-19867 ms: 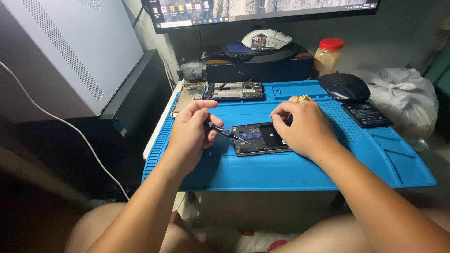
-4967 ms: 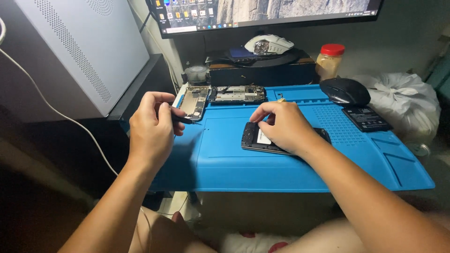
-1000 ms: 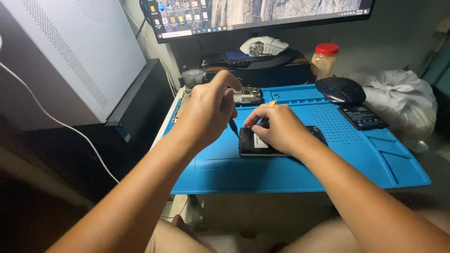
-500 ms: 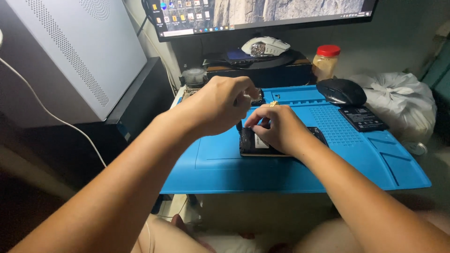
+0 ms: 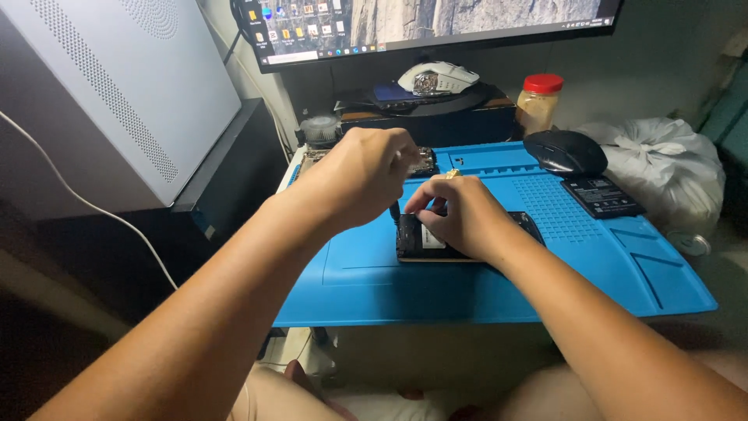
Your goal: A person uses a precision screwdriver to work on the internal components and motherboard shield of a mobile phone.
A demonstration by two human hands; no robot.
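Observation:
A dark opened phone (image 5: 411,240) lies flat on the blue work mat (image 5: 467,288), with a white label showing inside it. My right hand (image 5: 463,218) rests over the phone and holds it down, fingertips at its upper left corner. My left hand (image 5: 366,175) hovers just left of and above that corner, fingers pinched on a thin dark tool (image 5: 394,212) that points down at the phone's edge. Another phone part (image 5: 425,162) lies at the back of the mat, partly hidden behind my left hand.
A black mouse (image 5: 565,152) and a flat black battery (image 5: 601,195) lie on the mat's right side. Behind stand a red-lidded jar (image 5: 540,101), a white plastic bag (image 5: 670,168) and a monitor (image 5: 436,23). A white computer case (image 5: 117,86) stands at the left.
My left hand has moved right and toward me from the mat's back left, bringing the tool to the phone's corner. My right hand stays on the phone.

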